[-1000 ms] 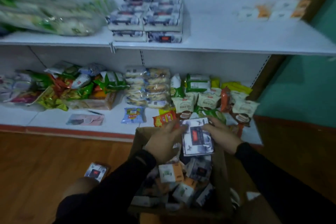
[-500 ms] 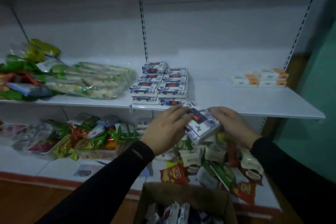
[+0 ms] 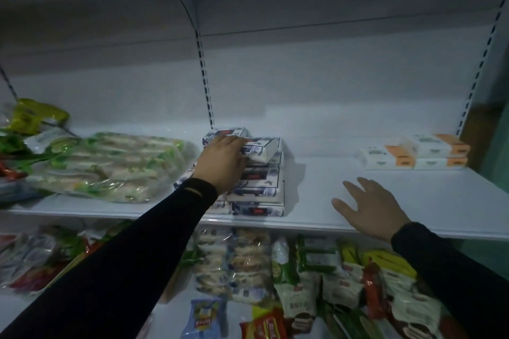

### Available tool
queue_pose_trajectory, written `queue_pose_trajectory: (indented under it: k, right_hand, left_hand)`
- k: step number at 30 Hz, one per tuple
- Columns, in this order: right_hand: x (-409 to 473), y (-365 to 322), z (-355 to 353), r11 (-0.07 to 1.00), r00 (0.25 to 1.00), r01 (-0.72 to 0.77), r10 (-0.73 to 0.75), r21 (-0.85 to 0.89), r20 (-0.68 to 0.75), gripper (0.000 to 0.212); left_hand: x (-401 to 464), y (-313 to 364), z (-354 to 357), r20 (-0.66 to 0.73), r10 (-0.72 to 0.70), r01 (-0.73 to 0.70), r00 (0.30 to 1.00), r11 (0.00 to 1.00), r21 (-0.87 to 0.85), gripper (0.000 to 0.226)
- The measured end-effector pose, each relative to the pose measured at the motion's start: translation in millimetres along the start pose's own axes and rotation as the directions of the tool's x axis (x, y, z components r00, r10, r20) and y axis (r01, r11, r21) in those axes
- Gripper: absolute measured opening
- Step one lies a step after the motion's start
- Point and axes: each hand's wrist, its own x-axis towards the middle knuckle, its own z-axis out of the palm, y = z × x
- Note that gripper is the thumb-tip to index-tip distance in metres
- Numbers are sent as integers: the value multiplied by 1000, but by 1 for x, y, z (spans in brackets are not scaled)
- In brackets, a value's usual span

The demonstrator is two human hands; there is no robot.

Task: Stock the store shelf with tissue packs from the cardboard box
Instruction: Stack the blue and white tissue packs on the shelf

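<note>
left hand [image 3: 220, 164] — lifted tissue pack [image 3: 259, 148] onto stack [image 3: 257, 190] | right hand [image 3: 369, 206] — released, open

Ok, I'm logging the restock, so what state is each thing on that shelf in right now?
Left hand: gripping the top tissue pack.
Top tissue pack: tilted on the stack, not yet flat.
Tissue stack: piled on the shelf.
Right hand: open, fingers spread, empty, over the shelf.
Shelf: bare to the right of the stack.
Orange-and-white packs: stacked at the far right.
Green-printed bags: lying flat, left of the stack.
</note>
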Motion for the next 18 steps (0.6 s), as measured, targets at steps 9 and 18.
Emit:
queue_pose_trajectory:
  k: [9, 18]
  right_hand:
    - [17, 11, 16, 997, 995, -29, 36, -66, 95, 88]
    - [14, 8, 14, 998, 996, -38, 42, -50, 77, 90]
  left_hand:
    - [90, 11, 63, 66, -42, 38, 997, 997, 68, 38]
    - [97, 5, 85, 293, -130, 108, 947, 990, 90, 52]
